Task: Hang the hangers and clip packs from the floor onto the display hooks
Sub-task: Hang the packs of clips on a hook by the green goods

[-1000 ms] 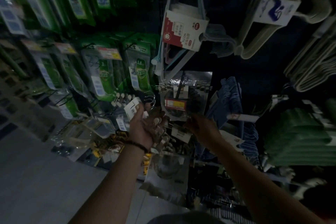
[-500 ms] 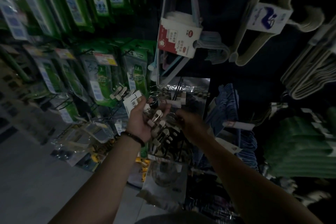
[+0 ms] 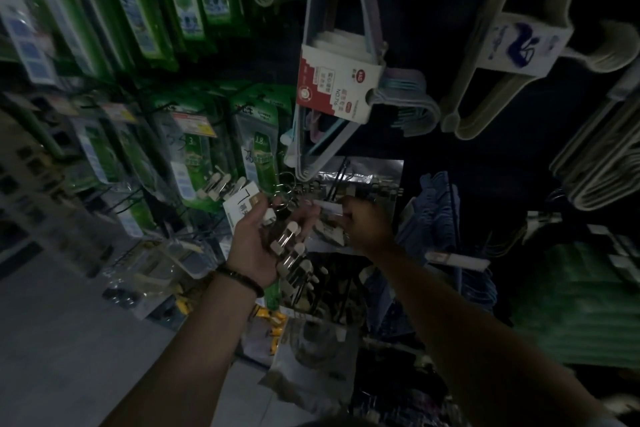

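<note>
My left hand (image 3: 254,246) is raised palm-up in front of the dim display wall and holds a bundle of metal clip hangers (image 3: 292,253) with wire rings at the top and a white card (image 3: 242,206) attached. My right hand (image 3: 365,224) reaches in from the right beside it, fingers pinched at a small white tag (image 3: 329,208) on a clear clip pack (image 3: 363,184) that hangs on a black display hook (image 3: 339,177). The hook's tip shows above the pack. What exactly the right fingers grip is blurred.
Pastel hangers with a red-and-white sleeve (image 3: 334,88) hang just above. Beige hangers (image 3: 502,80) are at the upper right, blue hangers (image 3: 440,215) and green stock (image 3: 581,305) to the right, green packs (image 3: 194,156) to the left. Grey floor (image 3: 69,340) lies at the lower left.
My left hand has opened out and lifted the clip bundle slightly toward the hook. My right hand has moved up from under the hanging pack to its top tag.
</note>
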The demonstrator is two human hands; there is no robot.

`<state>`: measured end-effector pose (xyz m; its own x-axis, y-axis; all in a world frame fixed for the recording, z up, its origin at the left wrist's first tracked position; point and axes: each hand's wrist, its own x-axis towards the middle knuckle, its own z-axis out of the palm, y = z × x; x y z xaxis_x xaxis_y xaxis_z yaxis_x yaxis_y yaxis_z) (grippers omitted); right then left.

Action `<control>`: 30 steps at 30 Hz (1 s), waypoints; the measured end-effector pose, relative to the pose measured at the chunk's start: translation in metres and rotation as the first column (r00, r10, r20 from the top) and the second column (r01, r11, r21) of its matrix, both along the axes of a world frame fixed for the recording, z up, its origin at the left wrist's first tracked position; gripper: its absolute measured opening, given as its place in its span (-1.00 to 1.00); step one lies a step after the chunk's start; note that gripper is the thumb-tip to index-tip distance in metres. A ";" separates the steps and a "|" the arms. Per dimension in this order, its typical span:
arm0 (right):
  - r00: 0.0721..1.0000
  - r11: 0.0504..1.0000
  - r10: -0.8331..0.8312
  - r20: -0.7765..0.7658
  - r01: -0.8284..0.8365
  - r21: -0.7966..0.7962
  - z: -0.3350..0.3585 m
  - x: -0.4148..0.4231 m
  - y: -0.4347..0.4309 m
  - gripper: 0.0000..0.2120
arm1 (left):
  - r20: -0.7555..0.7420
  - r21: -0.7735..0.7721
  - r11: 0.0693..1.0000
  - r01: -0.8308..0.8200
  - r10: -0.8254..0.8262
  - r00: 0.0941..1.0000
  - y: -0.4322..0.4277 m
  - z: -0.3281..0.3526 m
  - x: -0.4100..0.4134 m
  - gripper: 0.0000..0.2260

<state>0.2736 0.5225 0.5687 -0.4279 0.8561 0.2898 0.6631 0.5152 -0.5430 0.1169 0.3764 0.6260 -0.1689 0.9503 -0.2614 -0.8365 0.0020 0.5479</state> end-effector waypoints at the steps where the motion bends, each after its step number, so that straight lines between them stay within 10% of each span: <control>1: 1.000 1.000 -0.010 0.022 0.010 0.002 -0.001 -0.001 0.004 -0.76 | 0.000 0.004 1.000 0.004 -0.004 1.000 0.000 -0.001 0.001 -0.70; 11: 0.996 0.992 -0.048 -0.073 0.039 -0.117 0.004 -0.007 0.046 -0.90 | 0.024 -0.017 1.000 -0.005 0.006 1.000 0.000 -0.010 0.009 -0.67; 24: 0.931 0.946 -0.324 0.168 0.322 0.036 -0.006 -0.032 0.111 -0.80 | 0.062 -0.089 0.994 -0.061 0.066 0.996 0.007 -0.032 0.007 -0.33; 30: 0.925 0.938 -0.342 -0.165 0.346 -0.009 -0.001 -0.020 0.076 -0.68 | -0.058 -0.116 0.986 -0.120 0.114 0.992 -0.001 -0.049 -0.004 -0.53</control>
<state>0.2535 0.5989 0.5673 -0.0541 0.9356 0.3489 0.7055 0.2831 -0.6498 0.1127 0.3758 0.5772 -0.2930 0.8858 -0.3598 -0.8058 -0.0263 0.5916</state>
